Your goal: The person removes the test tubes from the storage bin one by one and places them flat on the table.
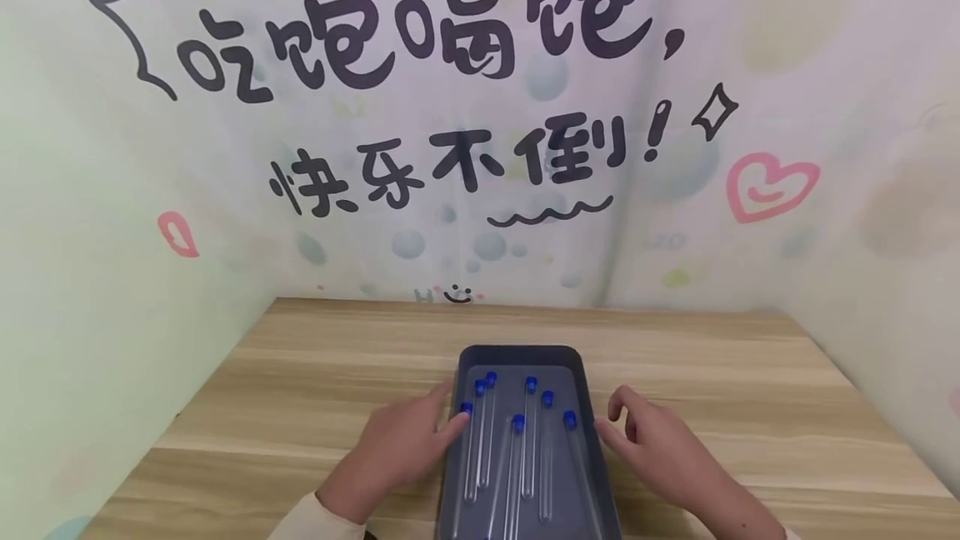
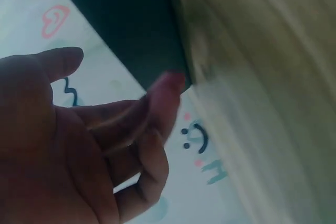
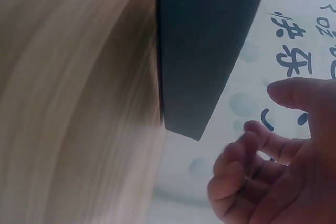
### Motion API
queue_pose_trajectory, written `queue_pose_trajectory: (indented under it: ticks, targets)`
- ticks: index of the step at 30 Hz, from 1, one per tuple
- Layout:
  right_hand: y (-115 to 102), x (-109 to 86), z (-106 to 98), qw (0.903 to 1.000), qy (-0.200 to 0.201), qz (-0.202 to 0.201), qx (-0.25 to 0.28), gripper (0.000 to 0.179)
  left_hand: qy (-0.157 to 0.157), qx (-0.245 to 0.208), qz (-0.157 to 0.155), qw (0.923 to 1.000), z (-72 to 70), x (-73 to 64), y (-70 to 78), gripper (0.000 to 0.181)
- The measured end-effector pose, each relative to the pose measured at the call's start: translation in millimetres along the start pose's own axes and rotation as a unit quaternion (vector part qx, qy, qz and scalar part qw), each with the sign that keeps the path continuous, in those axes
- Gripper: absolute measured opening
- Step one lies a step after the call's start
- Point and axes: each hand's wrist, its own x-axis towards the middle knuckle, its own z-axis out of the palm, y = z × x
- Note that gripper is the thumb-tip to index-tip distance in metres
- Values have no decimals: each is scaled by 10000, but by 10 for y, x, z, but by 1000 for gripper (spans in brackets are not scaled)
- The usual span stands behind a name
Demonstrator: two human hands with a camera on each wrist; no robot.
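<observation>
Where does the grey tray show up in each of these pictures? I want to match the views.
Head: the grey tray is bottom, just right of centre, between the left hand and right hand; its near end is cut off.
Left wrist: upper left to centre, its outer side showing.
Right wrist: upper middle, outer side again.
Shared landmark: the wooden tabletop.

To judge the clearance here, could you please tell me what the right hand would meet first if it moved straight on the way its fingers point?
Most likely the dark tray, at its right side wall: the right hand points toward it, though any gap is hard to judge.
</observation>
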Motion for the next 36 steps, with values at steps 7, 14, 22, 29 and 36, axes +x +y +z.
queue_pose_trajectory:
  ticks: [7,14,22,29,36]
  targets:
    - [-86,44,-11,9996,-56,14,290,16,-655,-1257,251,9896,99,109,-111,74]
    - [-219,142,28,9989,-75,-347,313,16,-1262,-2429,306,9613,127,197,-166,70]
    - [-326,231,74,9961,-253,-557,635,9,-1498,-3025,511,9399,127,253,-124,70]
    - [-293,238,160,9911,-524,-830,904,10,-1870,-3318,452,9235,163,259,-81,75]
    - [-297,280,210,9863,-880,-825,1123,13,-1999,-3407,504,9173,181,253,-90,74]
